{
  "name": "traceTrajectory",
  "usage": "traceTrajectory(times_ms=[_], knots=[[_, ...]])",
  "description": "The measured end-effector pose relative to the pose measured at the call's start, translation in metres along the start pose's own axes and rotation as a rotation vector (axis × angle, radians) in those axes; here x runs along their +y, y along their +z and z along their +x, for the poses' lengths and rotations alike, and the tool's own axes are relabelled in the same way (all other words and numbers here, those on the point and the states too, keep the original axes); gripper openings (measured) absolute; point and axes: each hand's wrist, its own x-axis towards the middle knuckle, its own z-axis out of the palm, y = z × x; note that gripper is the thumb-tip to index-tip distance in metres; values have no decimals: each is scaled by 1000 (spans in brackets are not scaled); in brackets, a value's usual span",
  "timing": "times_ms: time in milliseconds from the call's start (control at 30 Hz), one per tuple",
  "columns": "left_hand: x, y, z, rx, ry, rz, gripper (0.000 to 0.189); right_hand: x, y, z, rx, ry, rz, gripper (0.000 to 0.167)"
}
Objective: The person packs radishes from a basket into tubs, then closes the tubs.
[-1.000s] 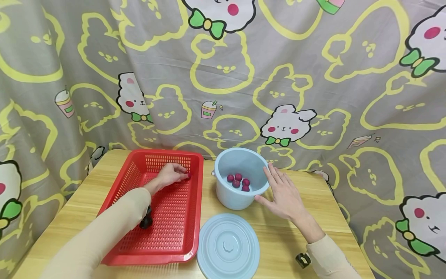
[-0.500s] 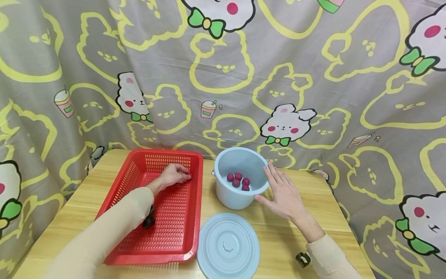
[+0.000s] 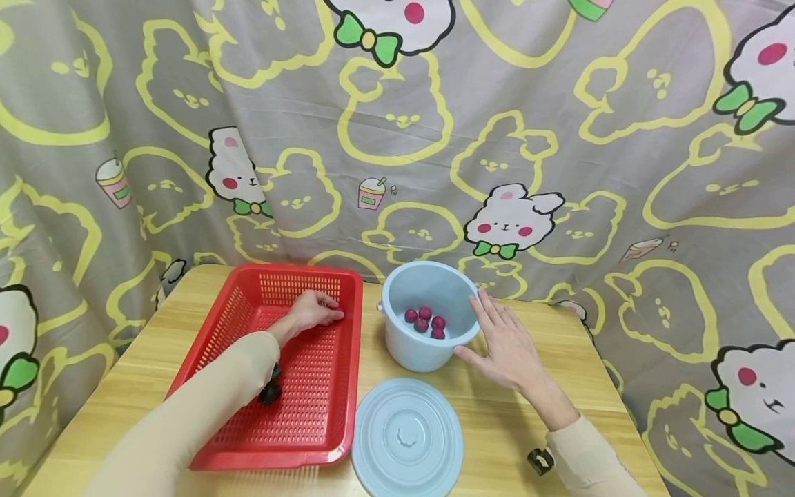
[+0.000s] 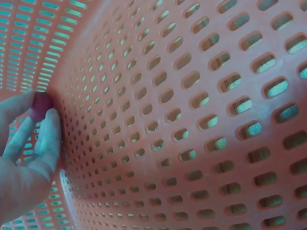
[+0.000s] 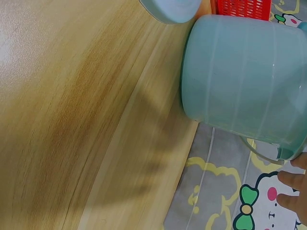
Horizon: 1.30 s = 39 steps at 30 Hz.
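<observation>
Inside the red plastic basket (image 3: 352, 393), my left hand (image 3: 313, 309) reaches toward the far right corner. The left wrist view shows its thumb and fingers pinching a small, round, dark red plum-like fruit (image 4: 41, 106) close to the perforated wall; in the head view the hand hides that fruit. Several similar fruits (image 3: 421, 326) lie at the bottom of the light blue bucket (image 3: 415, 355), which stands upright to the right of the basket. My right hand (image 3: 509, 348), fingers straight, rests against the bucket's right rim. Only its fingertips (image 5: 290, 182) appear in the right wrist view.
A round light blue lid (image 3: 406, 438) lies on the wooden table (image 3: 497, 442) in front of the bucket, beside the basket. The bucket has a thin handle (image 5: 261, 154). A patterned curtain (image 3: 410, 179) hangs behind the table and along its sides.
My left hand has shifted slightly to the right inside the basket, and the fruit at its fingertips has gone out of sight in the head view. The right hand has stayed at the bucket.
</observation>
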Motion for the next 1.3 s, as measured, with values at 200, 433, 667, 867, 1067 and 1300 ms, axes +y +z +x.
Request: traceTrajectory(times_ms=[200, 433, 667, 867, 1067, 1300], knots=[[1, -3, -2, -9, 10, 6, 30, 0, 0, 1, 2, -4, 0, 103], [7, -13, -3, -16, 7, -46, 33, 0, 0, 1, 14, -10, -2, 103], [18, -22, -3, -6, 30, -35, 35, 1, 2, 0, 28, -12, 1, 103], [29, -26, -5, 0, 58, -42, 38, 1, 2, 0, 18, -8, 3, 103], [46, -30, -9, 17, 79, -50, 39, 0, 1, 0, 12, -2, 5, 103], [70, -28, -15, 31, 123, -79, 42, 1, 1, 0, 16, -6, 0, 102]])
